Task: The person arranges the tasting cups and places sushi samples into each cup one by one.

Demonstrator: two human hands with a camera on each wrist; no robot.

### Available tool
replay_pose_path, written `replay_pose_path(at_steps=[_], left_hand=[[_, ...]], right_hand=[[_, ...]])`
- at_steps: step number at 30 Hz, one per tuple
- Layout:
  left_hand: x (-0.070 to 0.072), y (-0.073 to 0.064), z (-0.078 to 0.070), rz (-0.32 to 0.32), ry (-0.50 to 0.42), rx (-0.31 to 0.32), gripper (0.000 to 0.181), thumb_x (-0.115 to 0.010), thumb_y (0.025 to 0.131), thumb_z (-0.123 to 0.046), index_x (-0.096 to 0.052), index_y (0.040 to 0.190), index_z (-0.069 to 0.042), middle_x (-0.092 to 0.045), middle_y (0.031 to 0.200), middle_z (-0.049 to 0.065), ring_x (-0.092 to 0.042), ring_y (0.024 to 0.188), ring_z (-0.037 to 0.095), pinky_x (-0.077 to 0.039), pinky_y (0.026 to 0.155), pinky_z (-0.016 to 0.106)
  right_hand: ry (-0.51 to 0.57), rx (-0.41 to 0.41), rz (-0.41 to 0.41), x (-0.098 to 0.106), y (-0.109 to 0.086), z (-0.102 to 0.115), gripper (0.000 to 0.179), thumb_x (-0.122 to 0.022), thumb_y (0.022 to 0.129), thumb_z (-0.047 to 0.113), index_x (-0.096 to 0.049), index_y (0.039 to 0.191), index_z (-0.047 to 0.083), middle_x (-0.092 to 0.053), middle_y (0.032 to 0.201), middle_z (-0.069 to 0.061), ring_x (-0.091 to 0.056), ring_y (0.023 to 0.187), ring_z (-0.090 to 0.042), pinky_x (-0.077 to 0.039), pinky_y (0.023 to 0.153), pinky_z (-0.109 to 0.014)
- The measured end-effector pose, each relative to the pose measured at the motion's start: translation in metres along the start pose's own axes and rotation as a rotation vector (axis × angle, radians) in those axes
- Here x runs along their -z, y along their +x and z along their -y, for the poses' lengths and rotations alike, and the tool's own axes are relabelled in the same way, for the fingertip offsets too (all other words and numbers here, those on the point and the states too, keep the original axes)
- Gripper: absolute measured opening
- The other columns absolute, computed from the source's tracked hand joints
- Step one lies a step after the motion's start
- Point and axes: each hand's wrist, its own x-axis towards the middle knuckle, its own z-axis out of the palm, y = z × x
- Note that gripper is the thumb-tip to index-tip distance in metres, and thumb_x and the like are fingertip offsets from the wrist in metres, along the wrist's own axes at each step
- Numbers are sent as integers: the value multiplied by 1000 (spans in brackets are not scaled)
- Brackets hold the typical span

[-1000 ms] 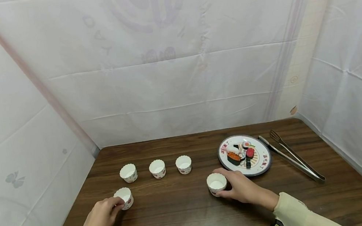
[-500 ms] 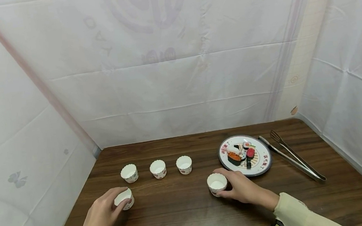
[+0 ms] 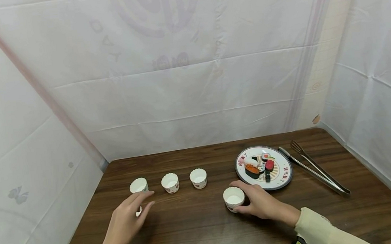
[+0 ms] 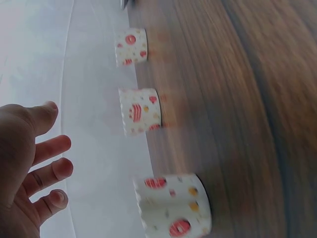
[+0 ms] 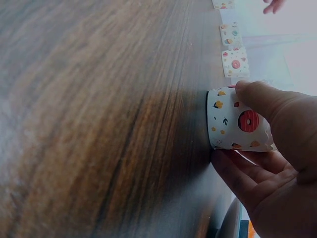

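My right hand (image 3: 259, 200) grips a white paper baking cup (image 3: 233, 196) on the table, thumb on the near side and fingers round the far side. In the right wrist view this cup (image 5: 237, 119) shows a printed donut. My left hand (image 3: 125, 222) hovers over the left side with fingers extended and nothing held. Beneath it, a second baking cup (image 3: 138, 212) is mostly hidden. Behind stand three more in a row: a left cup (image 3: 138, 185), a middle cup (image 3: 170, 183) and a right cup (image 3: 198, 178). The left wrist view shows cups beyond the free left hand (image 4: 29, 158).
A round plate (image 3: 284, 182) with several sushi pieces (image 3: 252, 171) lies at the back right. Beside it rest metal tongs (image 3: 316, 171). White cloth (image 3: 179, 100) hangs behind and along both sides of the wooden table (image 3: 193, 233).
My left hand has let go of the front left cup and moved right and away from me, rising over it. The right hand stays on its cup.
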Motion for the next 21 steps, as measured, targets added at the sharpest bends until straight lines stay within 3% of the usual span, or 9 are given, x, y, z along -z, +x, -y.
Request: replay_pose_path(at_steps=[5,12,21], left_hand=[[-11,15,-11,2,-46,-46,28,-82,86,-12,-74,113,-11,-73,105,1,-63,71,10,-52,60,24],[-31,45,-32,1,-95,-153,31,-85,80,-5,-75,109,-7,-74,104,4,-71,83,18,-57,67,33],[-52,73,-63,82,-123,-234,29,-82,86,-5,-75,113,-9,-74,109,2,-71,95,17,-58,81,33]], right_hand=[[-1,-5,1,0,0,-1,67,-82,89,38,-53,141,9,-69,123,-4,-68,103,-16,-56,84,-36],[-15,0,-21,0,-1,-1,66,-84,87,35,-54,140,7,-69,121,-3,-69,102,-15,-56,83,-36],[-5,-18,-6,-1,0,-1,65,-84,87,33,-55,140,8,-69,121,-2,-68,103,-14,-56,85,-35]])
